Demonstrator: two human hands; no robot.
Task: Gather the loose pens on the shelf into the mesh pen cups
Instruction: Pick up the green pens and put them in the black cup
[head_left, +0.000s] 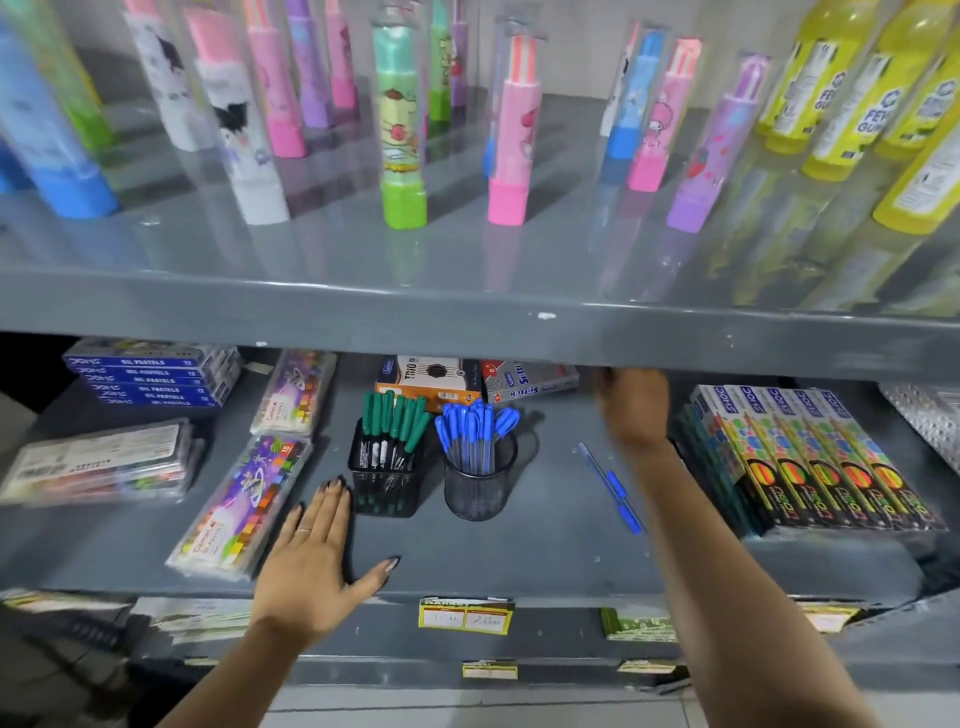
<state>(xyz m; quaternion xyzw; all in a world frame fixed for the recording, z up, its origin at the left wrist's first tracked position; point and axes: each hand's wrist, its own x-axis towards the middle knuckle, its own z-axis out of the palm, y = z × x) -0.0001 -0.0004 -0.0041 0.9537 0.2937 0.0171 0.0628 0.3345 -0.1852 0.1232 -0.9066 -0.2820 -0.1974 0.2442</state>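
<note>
Two black mesh cups stand mid-shelf. The square cup (387, 486) holds several green-capped pens, and the round cup (479, 491) holds several blue-capped pens. To the right of the round cup, two loose blue pens (613, 486) lie on the grey shelf (545, 561). My left hand (317, 551) rests flat and open on the shelf, fingertips just left of the square cup. My right hand (634, 405) reaches far back under the upper shelf, blurred, beyond the loose pens; its fingers are partly hidden, and whether it holds anything cannot be made out.
Pastel boxes (150, 382) and crayon packs (244, 506) fill the left side. Neon pencil boxes (826, 462) stand on the right, small cartons (431, 379) at the back. The upper shelf edge (467, 322) hangs low overhead, carrying tall colourful tubes and yellow gum bottles.
</note>
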